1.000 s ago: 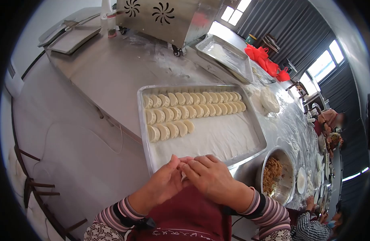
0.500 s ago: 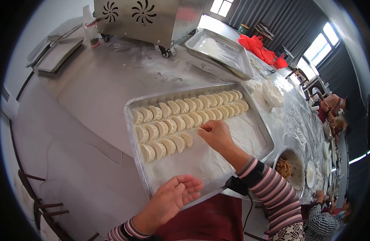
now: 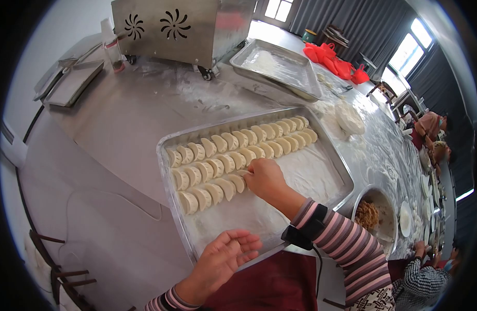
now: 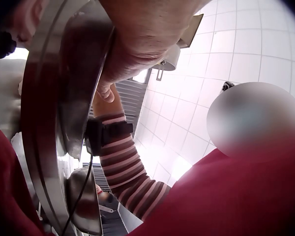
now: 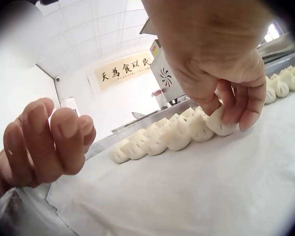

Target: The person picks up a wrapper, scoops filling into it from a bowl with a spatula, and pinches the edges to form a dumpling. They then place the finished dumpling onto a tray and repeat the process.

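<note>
My right hand (image 3: 269, 181) pinches a pleated dumpling (image 5: 220, 122) at the right end of the nearest row on the metal tray (image 3: 259, 244). In the right wrist view its thumb and fingers are curled round the dumpling, which sits low against the white liner beside its neighbours. Two fuller rows of dumplings (image 3: 220, 144) lie behind, on the far side of the tray. My left hand (image 3: 225, 254) hovers by the tray's near edge, palm turned inward, fingers loosely bent and holding nothing. The left wrist view shows mostly the tray's underside edge and the right sleeve.
A steel bowl of brown filling (image 3: 367, 215) stands right of the tray, with a white plate (image 3: 406, 218) beyond it. A floured tray (image 3: 277, 67) and dough (image 3: 349, 118) lie further back, near a wheeled steel machine (image 3: 171, 31). People work along the table at right.
Both hands were together before my apron; then they parted. The right hand carried a dumpling out to the nearest row and lowered it at the end. The left stayed near the tray's front edge.
</note>
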The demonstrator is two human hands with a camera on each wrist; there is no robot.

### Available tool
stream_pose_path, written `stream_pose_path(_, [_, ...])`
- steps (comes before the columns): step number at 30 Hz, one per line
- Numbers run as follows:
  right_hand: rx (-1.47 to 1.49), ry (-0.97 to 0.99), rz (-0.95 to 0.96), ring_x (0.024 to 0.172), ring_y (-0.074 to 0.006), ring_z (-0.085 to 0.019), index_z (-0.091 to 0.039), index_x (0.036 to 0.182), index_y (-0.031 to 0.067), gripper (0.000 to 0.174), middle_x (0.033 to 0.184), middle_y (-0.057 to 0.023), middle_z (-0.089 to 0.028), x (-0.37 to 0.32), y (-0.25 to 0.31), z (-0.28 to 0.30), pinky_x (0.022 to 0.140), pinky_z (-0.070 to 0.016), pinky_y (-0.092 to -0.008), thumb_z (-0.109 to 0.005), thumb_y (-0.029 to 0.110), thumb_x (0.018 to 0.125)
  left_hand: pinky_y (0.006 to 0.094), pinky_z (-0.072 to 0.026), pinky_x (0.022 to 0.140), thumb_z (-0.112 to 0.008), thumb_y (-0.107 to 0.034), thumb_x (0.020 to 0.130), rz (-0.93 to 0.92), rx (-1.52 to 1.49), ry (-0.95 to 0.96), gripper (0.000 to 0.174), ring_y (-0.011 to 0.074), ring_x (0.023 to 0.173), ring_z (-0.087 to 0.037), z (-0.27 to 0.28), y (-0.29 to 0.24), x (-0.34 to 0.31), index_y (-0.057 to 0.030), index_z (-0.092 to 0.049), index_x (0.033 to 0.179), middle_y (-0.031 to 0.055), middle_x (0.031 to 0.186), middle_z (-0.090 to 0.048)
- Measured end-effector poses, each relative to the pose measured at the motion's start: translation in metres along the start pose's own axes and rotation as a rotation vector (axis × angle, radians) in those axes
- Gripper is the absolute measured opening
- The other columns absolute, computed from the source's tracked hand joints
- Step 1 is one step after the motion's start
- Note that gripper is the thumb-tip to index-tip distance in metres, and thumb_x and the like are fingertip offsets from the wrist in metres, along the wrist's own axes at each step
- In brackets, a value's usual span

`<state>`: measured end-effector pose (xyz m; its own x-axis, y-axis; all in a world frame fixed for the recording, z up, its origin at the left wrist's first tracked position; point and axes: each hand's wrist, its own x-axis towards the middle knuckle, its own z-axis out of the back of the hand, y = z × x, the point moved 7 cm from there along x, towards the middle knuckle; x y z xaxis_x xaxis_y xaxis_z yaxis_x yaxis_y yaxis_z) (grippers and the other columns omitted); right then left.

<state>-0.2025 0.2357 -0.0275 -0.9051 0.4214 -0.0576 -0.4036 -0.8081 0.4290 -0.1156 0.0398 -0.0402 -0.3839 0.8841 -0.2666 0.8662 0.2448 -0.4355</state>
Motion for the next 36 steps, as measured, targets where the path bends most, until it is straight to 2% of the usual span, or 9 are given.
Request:
stream_pose_path(3, [-0.069,-0.034,0.020,0.080,-0.0394,-0.062,-0.065,0.081,-0.0018,0.020,0.086,-0.0207,-0.065,-0.019,0.007,0.018,0.072,-0.0500,-0.0472,-0.065,0.017,0.075,0.0406,-0.0422,0.101,-0.052,-0.018,0.096,-0.018,0.040,-0.031,0.037,0.0283,0.118,-0.052,-0.004,-0.001,-0.004,0.0001,-0.044,0.127,0.0179,0.126,-0.052])
stream_pose_path(5, [-0.053,-0.130,0.181,0.077,-0.0392,-0.062,-0.065,0.089,0.0003,0.022,0.090,-0.0178,-0.063,-0.052,0.023,0.051,0.071,-0.0497,-0.0472,-0.066,0.019,0.078,0.0400,-0.0424,0.100,-0.053,-0.018,0.095,-0.040,0.048,-0.030,0.037,0.0280,0.117,-0.052,-0.009,0.000,-0.009,0.0000,-0.044,0.127,0.0177,0.126,-0.052])
stream_pose_path(9, [-0.012,-0.110,0.202,0.074,-0.0344,-0.063,-0.064,0.094,0.0029,0.022,0.090,-0.0138,-0.063,-0.138,0.039,0.116,0.067,-0.0506,-0.0431,-0.066,0.020,0.080,0.0394,-0.0428,0.100,-0.054,-0.017,0.095,-0.038,0.090,0.011,0.037,0.0273,0.116,-0.053,-0.025,0.006,-0.018,-0.0004,-0.044,0.127,0.0175,0.125,-0.052])
stream_pose_path(12, [0.055,-0.192,0.152,0.066,-0.0272,-0.064,-0.064,0.094,0.0023,0.021,0.089,-0.0119,-0.063,-0.202,0.023,0.159,0.059,-0.0508,-0.0360,-0.070,0.012,0.077,0.0388,-0.0436,0.099,-0.054,-0.016,0.094,-0.009,0.132,0.031,0.037,0.0263,0.115,-0.054,-0.039,0.016,-0.021,-0.0007,-0.044,0.126,0.0171,0.124,-0.053])
stream_pose_path(15, [0.145,-0.338,0.068,0.062,-0.0183,-0.064,-0.065,0.095,-0.0008,0.025,0.087,-0.0121,-0.064,-0.264,-0.010,0.193,0.055,-0.0496,-0.0282,-0.073,0.001,0.071,0.0379,-0.0442,0.099,-0.054,-0.014,0.094,0.009,0.180,0.051,0.036,0.0259,0.114,-0.054,-0.054,0.028,-0.022,-0.0008,-0.044,0.126,0.0167,0.124,-0.053])
stream_pose_path(23, [0.243,-0.569,-0.358,0.063,-0.0154,-0.064,-0.067,0.090,-0.0028,0.019,0.079,-0.0123,-0.067,-0.421,-0.133,0.198,0.058,-0.0499,-0.0261,-0.073,0.001,0.072,0.0392,-0.0501,0.092,-0.054,-0.009,0.092,0.076,0.343,0.101,0.033,0.0279,0.105,-0.060,-0.094,0.094,-0.005,0.0010,-0.046,0.123,0.0195,0.119,-0.057])
stream_pose_path(29, [0.435,-0.701,-0.631,0.063,-0.0178,-0.065,-0.068,0.089,-0.0019,0.018,0.074,-0.0127,-0.066,-0.501,-0.225,0.173,0.057,-0.0493,-0.0268,-0.072,0.010,0.075,0.0393,-0.0527,0.088,-0.057,-0.011,0.091,0.230,0.475,0.200,0.034,0.0282,0.102,-0.062,-0.135,0.149,0.008,0.0018,-0.047,0.121,0.0202,0.114,-0.059])
stream_pose_path(34, [0.069,-0.878,-0.694,0.065,-0.0262,-0.066,-0.069,0.085,0.0003,0.016,0.077,-0.0165,-0.067,-0.513,-0.307,0.188,0.061,-0.0509,-0.0327,-0.070,0.014,0.075,0.0415,-0.0511,0.091,-0.059,-0.013,0.091,0.295,0.506,0.276,0.037,0.0294,0.103,-0.062,-0.152,0.178,0.016,0.0036,-0.047,0.122,0.0215,0.114,-0.060])
stream_pose_path(36, [0.111,-0.903,-0.739,0.065,-0.0277,-0.066,-0.070,0.084,0.0007,0.017,0.077,-0.0166,-0.067,-0.511,-0.342,0.187,0.062,-0.0512,-0.0339,-0.070,0.015,0.074,0.0346,-0.0492,0.092,-0.052,-0.015,0.096,0.333,0.510,0.274,0.031,0.0232,0.103,-0.062,-0.151,0.186,0.017,0.0009,-0.050,0.123,0.0163,0.115,-0.061])
